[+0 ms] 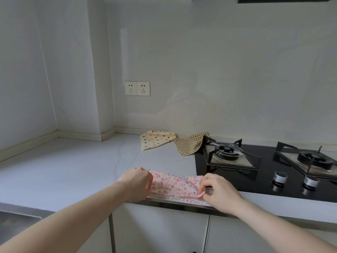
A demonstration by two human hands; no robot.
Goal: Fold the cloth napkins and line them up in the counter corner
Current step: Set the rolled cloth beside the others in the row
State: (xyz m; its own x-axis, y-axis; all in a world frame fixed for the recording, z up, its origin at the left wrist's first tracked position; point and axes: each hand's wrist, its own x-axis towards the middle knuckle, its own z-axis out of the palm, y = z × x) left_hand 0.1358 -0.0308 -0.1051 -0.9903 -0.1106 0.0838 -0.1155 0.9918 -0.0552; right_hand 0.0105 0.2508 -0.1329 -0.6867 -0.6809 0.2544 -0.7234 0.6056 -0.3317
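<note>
At about 9 o'clock a steel sink (16,219) edge shows at the desk's (73,170) near-left corner. The left hand (136,183), near 6 o'clock, has its fingers curled down over the left end of the pink speckled napkin (175,187), gripping it. That napkin lies as a folded strip along the desk's front edge, stretched between both hands. The right hand (218,191), toward 5 o'clock, pinches the napkin's right end between thumb and curled fingers. Farther back, around 12 o'clock, two sockets (137,88) sit on the wall above a cream polka-dot napkin (157,140), loose against the backsplash. Touching its right corner is a brown checked napkin (189,144) (its far edge leans up on a burner grate). At 3 o'clock, the black gas hob (264,172) carries two burners and two knobs.
</note>
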